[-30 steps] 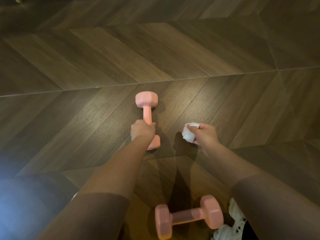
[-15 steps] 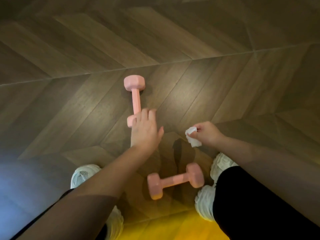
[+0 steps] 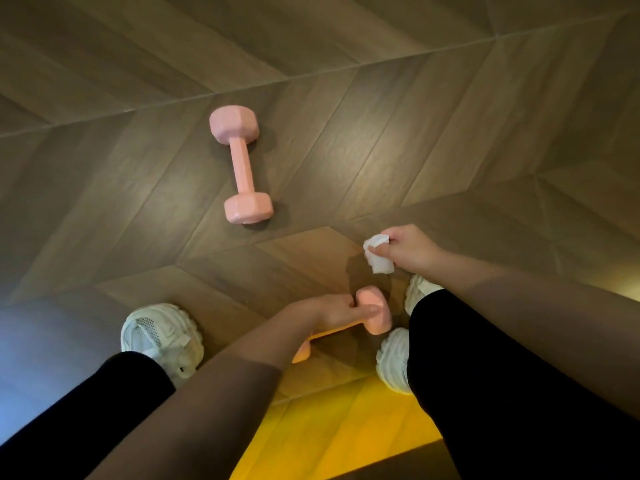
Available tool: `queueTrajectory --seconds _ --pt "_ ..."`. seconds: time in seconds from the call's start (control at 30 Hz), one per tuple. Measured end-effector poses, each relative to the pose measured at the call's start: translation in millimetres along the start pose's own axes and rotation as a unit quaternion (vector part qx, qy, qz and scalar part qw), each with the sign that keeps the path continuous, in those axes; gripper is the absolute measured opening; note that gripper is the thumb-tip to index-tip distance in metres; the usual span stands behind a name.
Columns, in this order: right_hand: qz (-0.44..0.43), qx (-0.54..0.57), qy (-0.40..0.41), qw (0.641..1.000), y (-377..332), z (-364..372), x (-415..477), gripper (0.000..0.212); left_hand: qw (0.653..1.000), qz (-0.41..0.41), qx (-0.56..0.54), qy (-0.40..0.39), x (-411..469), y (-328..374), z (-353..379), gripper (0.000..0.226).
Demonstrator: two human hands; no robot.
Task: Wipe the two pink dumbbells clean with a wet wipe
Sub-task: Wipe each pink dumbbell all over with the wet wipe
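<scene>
The far dumbbell (image 3: 242, 164) and near dumbbell (image 3: 375, 313) are pink, wipe (image 3: 379, 258) and shoes (image 3: 156, 334) white, floor (image 3: 415, 133) brown chevron.

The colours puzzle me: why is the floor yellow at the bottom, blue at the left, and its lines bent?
Head view: a yellow patch tints the floor at the bottom; a blue haze washes the left edge; the wide lens curves the floor seams; a shadow lies under the right hand and wipe, beside the near dumbbell.

The left hand (image 3: 334, 311) grips the near dumbbell (image 3: 375, 317) by its handle, between two white shoes (image 3: 159, 336). The right hand (image 3: 410, 249) pinches a crumpled white wipe (image 3: 378, 258) close by, not touching it. The far dumbbell (image 3: 241, 164) lies alone on the wood floor (image 3: 415, 133).
</scene>
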State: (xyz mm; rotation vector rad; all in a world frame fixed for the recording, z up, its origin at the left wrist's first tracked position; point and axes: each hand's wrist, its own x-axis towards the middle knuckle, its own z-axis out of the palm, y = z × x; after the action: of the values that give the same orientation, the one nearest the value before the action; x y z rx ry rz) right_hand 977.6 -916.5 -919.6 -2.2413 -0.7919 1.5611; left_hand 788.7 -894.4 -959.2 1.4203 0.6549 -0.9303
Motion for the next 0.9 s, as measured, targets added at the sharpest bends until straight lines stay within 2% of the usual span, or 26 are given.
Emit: queueTrajectory --seconds 0.1,0.2,0.33,0.43,0.53,0.63,0.7,0.77,0.83,0.9 --pt "0.003 0.011 0.003 1.000 0.4 0.3 0.9 0.012 0.995 0.001 -0.096 0.007 1.8 -6.5 7.0 0.088" --pt "-0.006 -0.002 0.000 1.000 -9.1 -6.2 -6.2 0.002 0.991 0.004 -0.117 0.060 -7.5 -6.9 2.1 0.090" --pt "-0.040 -0.002 0.018 0.999 -46.8 -23.7 -28.5 0.007 0.978 0.039 -0.131 0.155 -50.4 7.9 -28.2 0.088" --pt "-0.063 0.062 0.070 0.994 -89.7 -43.9 -58.6 0.016 0.966 0.079 -0.084 0.230 -102.2 31.5 -55.2 0.082" --pt "-0.090 0.173 0.087 0.977 -134.8 -64.2 -103.3 0.011 0.947 0.118 -0.052 0.294 -162.9 63.0 -75.6 0.064" --pt "-0.146 0.227 0.094 0.958 -176.7 -80.1 -168.6 0.011 0.911 0.162 -0.059 0.374 -240.0 101.2 -72.4 0.050" --pt "-0.177 0.308 0.070 0.932 -198.3 -83.3 -212.8 0.011 0.888 0.201 -0.064 0.408 -291.4 122.1 -59.1 0.062" --pt "-0.186 0.430 0.021 0.883 -210.5 -80.8 -248.2 0.015 0.870 0.232 -0.084 0.427 -332.8 135.8 -43.6 0.077" --pt "-0.170 0.559 -0.029 0.811 -213.8 -76.7 -275.6 0.022 0.846 0.249 -0.102 0.460 -361.2 141.0 -28.0 0.077" --pt "-0.146 0.651 -0.074 0.741 -213.0 -73.2 -293.9 0.040 0.821 0.266 -0.128 0.489 -377.6 140.7 -14.9 0.079"
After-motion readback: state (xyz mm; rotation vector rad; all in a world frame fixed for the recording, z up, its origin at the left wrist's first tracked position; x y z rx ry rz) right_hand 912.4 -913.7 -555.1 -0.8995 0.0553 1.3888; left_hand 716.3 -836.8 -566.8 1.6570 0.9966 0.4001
